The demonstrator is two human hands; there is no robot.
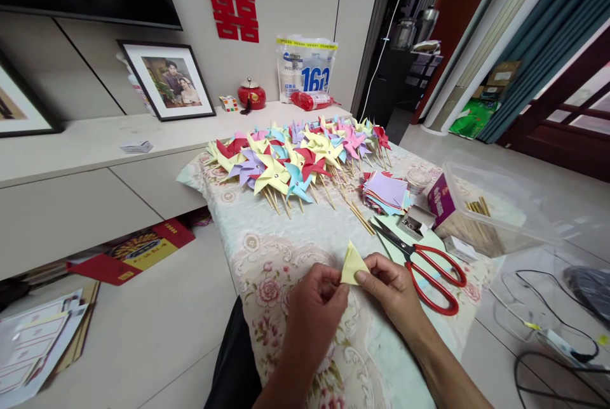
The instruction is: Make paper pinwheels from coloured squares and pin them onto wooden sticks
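Note:
A small folded piece of yellow paper (352,263) is pinched between both my hands above the near part of the table. My left hand (312,310) grips its lower left edge with curled fingers. My right hand (388,288) holds its right side with thumb and fingers closed. Red-handled scissors (424,266) lie just right of my right hand. Further back sit a stack of coloured paper squares (387,192) and several finished paper pinwheels (295,158) on wooden sticks.
The table wears a floral cloth (267,256). A clear plastic box (490,212) with wooden sticks stands at the right, a small metal box (413,221) beside it. A low cabinet (71,161) with framed photos is at the left; cables (553,326) lie on the floor.

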